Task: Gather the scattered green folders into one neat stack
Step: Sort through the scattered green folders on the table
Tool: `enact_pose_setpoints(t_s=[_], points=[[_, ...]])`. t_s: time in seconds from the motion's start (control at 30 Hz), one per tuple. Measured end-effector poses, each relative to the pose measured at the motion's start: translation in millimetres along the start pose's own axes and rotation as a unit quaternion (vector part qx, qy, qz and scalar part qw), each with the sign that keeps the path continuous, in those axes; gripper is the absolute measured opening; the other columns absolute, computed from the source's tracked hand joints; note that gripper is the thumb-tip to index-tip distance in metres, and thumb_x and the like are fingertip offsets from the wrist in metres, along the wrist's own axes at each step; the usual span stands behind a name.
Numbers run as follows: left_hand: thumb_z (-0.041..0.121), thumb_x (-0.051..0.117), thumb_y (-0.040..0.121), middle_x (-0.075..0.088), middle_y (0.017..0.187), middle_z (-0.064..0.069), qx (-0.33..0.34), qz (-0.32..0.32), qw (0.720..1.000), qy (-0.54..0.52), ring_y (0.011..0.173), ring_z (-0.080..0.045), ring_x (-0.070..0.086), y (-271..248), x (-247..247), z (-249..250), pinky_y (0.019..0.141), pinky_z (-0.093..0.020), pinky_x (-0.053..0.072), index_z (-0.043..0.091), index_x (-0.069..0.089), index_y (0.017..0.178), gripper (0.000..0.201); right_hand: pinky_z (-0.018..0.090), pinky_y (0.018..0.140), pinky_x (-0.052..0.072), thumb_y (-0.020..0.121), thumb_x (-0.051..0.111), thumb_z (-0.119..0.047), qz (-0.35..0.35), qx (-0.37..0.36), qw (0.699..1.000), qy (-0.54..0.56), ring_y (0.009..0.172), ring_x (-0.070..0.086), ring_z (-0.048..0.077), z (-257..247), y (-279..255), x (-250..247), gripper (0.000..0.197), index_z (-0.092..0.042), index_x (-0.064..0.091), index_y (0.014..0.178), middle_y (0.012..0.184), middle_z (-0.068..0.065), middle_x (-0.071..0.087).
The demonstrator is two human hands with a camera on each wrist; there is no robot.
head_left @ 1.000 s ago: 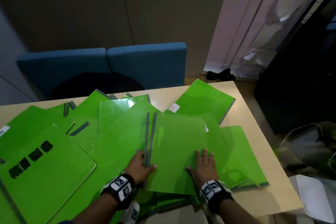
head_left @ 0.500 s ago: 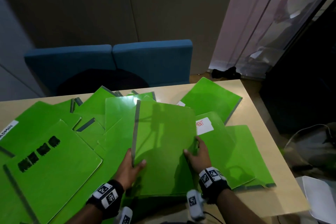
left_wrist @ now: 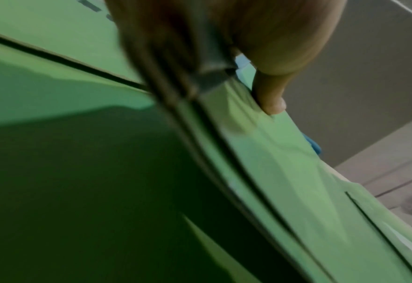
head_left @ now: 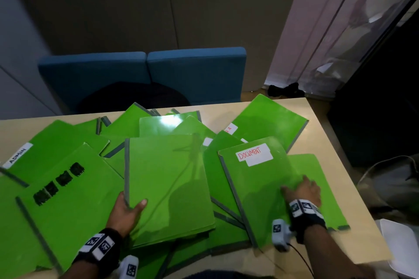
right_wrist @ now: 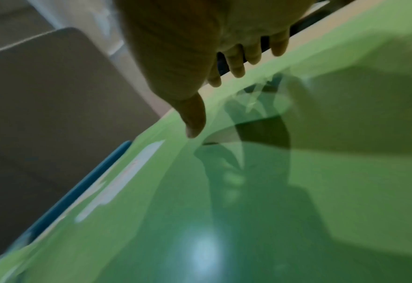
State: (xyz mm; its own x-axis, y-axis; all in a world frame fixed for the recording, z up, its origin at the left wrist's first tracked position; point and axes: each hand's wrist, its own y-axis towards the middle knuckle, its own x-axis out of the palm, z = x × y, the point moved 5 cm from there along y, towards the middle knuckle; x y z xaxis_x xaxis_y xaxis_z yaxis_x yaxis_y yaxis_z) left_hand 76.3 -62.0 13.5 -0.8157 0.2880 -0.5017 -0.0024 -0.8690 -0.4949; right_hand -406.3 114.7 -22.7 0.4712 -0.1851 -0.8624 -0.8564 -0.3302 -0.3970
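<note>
A pale wooden table (head_left: 335,156) carries many overlapping green folders (head_left: 68,206).

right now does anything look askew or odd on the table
Yes. The green folders lie fanned at clashing angles, spines pointing different ways. The DOCUMENT folder under the right hand sits tilted against the pile gripped by the left hand. One cover bears blacked-out text.

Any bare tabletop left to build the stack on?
Little. Bare table runs as a strip along the right edge beside the DOCUMENT folder, and as a band at the far edge behind the H.R folder. Left and centre are crowded with overlapping folders, including the ADMIN folder.
</note>
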Motion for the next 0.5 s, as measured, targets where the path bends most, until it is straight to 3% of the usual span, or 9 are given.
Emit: enact_pose_setpoints(t_s=[0.07, 0.17, 0.27, 0.33, 0.4, 0.43, 0.5], points=[[0.030, 0.066, 0.087, 0.026, 0.155, -0.020, -0.013, -0.006, 1.000, 0.023, 0.140, -0.039, 0.031, 2, -6, -6, 0.110, -0.055, 0.032, 0.009, 0.019, 0.150, 0.081, 0.056, 0.115, 0.021, 0.077, 0.075, -0.054, -0.019, 0.032, 0.999, -0.029, 0.149, 0.016, 0.035, 24, 2, 2, 0.105, -0.014, 0.019, 0.156, 0.164, 0.015, 0.015], [0.027, 0.067, 0.087, 0.030, 0.153, -0.021, -0.009, -0.001, 0.999, 0.037, 0.138, -0.039, 0.033, 7, -14, -10, 0.110, -0.054, 0.031, 0.007, 0.024, 0.148, 0.078, 0.053, 0.108, 0.034, 0.073, 0.073, -0.064, 0.006, -0.005, 0.997, -0.073, 0.139, 0.032, 0.041, 37, -1, 4, 0.108, -0.008, 0.026, 0.152, 0.154, 0.021, 0.032], [0.028, 0.068, 0.087, 0.027, 0.155, -0.020, -0.015, 0.014, 0.999, 0.031, 0.140, -0.039, 0.031, 11, -20, -15, 0.111, -0.055, 0.030, 0.010, 0.020, 0.150, 0.082, 0.051, 0.103, 0.041, 0.063, 0.082, -0.062, -0.015, -0.008, 0.997, -0.070, 0.129, 0.046, 0.042, 41, 1, 0, 0.112, -0.012, 0.032, 0.149, 0.143, 0.023, 0.045], [0.029, 0.068, 0.086, 0.023, 0.157, -0.019, -0.031, 0.024, 0.999, 0.024, 0.142, -0.039, 0.028, 12, -24, -21, 0.112, -0.055, 0.029, 0.012, 0.014, 0.152, 0.086, 0.054, 0.099, 0.046, 0.055, 0.091, -0.053, -0.056, -0.004, 0.998, -0.005, 0.123, 0.052, 0.044, 45, 12, 0, 0.114, -0.013, 0.036, 0.147, 0.140, 0.024, 0.048], [0.030, 0.068, 0.086, 0.021, 0.157, -0.019, -0.043, 0.035, 0.998, 0.014, 0.142, -0.039, 0.027, 14, -27, -26, 0.111, -0.056, 0.029, 0.014, 0.013, 0.152, 0.088, 0.055, 0.096, 0.050, 0.043, 0.093, -0.056, -0.060, -0.039, 0.997, 0.030, 0.118, 0.057, 0.042, 35, 20, -6, 0.124, -0.011, 0.039, 0.145, 0.136, 0.024, 0.053], [0.030, 0.069, 0.086, 0.021, 0.157, -0.019, -0.048, 0.042, 0.998, 0.007, 0.142, -0.040, 0.027, 15, -28, -28, 0.111, -0.056, 0.030, 0.014, 0.013, 0.152, 0.088, 0.054, 0.095, 0.050, 0.041, 0.093, -0.058, -0.055, -0.066, 0.996, 0.035, 0.117, 0.059, 0.040, 24, 21, -12, 0.124, -0.011, 0.040, 0.144, 0.134, 0.022, 0.056], [0.029, 0.069, 0.086, 0.022, 0.157, -0.020, -0.057, 0.055, 0.997, -0.006, 0.142, -0.040, 0.027, 17, -31, -34, 0.111, -0.056, 0.030, 0.013, 0.014, 0.152, 0.088, 0.050, 0.096, 0.050, 0.053, 0.092, -0.050, -0.039, -0.127, 0.991, -0.003, 0.117, 0.060, 0.037, -9, 16, -23, 0.108, -0.013, 0.043, 0.142, 0.133, 0.017, 0.061]])
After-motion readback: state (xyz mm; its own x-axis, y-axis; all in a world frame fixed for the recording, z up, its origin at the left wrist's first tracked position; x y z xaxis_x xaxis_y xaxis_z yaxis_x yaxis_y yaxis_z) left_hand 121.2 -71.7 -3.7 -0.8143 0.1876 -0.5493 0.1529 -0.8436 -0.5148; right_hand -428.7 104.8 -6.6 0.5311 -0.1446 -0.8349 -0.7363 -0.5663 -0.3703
